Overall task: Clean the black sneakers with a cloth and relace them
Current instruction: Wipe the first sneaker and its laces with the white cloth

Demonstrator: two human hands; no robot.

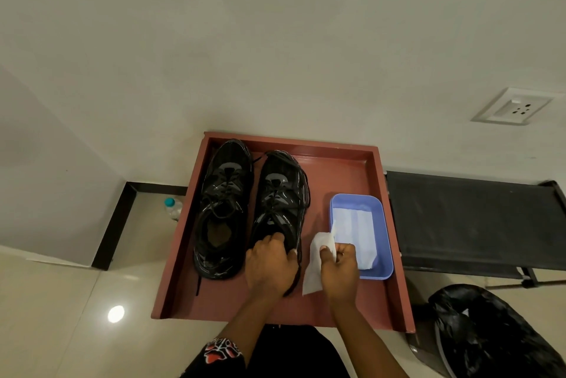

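On the red table (346,175), the right sneaker (280,203) is lying with its long axis pointing away from the person. The left hand (271,267) is gripping its heel, and beside it the right hand (340,267) is pinching the white cloth (315,264), nearest to the shoe's right side.

cream wall (275,41), wall socket (514,108), glossy tiled floor (61,316)

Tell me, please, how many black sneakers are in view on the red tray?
2. The left sneaker lies untouched near the red tray's left wall. The right sneaker lies beside it, its heel gripped by the left hand. No other is visible.
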